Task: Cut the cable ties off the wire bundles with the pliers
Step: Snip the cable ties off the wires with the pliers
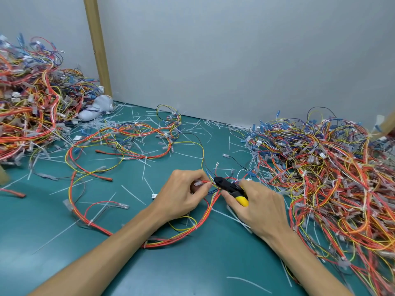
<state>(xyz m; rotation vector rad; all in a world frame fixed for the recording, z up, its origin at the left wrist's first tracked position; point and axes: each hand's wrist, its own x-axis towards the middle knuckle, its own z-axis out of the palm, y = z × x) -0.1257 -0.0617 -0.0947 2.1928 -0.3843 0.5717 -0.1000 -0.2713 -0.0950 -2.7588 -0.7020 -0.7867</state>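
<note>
Head view: near the middle of the green desk, the left hand has its grip pinched on the red wires of a wire bundle. The right hand has its grip curled round the yellow-handled pliers, their black nose touching those wires. Cut cable ties lie scattered around.
</note>
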